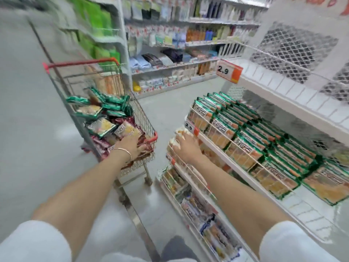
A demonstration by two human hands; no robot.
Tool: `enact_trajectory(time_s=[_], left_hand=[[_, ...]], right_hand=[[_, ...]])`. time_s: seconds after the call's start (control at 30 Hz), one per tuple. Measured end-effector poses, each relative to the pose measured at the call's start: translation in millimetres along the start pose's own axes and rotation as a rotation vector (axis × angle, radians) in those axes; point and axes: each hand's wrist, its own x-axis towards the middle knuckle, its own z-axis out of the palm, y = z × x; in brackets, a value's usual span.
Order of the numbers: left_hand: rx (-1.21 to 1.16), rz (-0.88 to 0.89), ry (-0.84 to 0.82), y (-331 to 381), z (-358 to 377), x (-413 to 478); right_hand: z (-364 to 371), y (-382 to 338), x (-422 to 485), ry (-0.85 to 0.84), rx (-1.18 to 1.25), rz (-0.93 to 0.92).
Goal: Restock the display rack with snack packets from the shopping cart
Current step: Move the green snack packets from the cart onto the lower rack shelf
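The display rack stands right of the shopping cart. Inside the cart lie the snack packets, green ones and dark red ones (probably light, soft and slippery foil, with brittle contents). The left hand rests almost flat on red ones at the cart's near right corner, lifting nothing; pinching a sealed edge seems safest. The right hand, just right of the cart, touches pale packets; whether it grips one I cannot tell.
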Motion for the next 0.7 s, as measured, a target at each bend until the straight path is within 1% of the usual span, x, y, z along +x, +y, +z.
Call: enact_trajectory(time_s=[0.2,0.3,0.43,0.5,0.63,0.7], left_hand=[[-0.101,-0.214,-0.004,-101,-10,17],[-0.176,-0.292,0.005,-148,-15,41],[-0.247,-0.383,0.035,-220,-23,91],[-0.285,-0.421,0.05,-250,-32,112],[-0.337,-0.495,0.066,-294,-58,147],[-0.394,-0.521,0.078,-311,-69,162]], right_hand=[[28,-93,83,-0.098,-0.008,-0.182],[51,-129,135,-0.126,-0.006,-0.234],[79,-175,219,-0.226,-0.025,-0.275],[90,-201,265,-0.263,0.038,-0.255],[107,-253,336,-0.41,0.365,-0.126],[114,-274,365,-0.461,0.485,-0.039]])
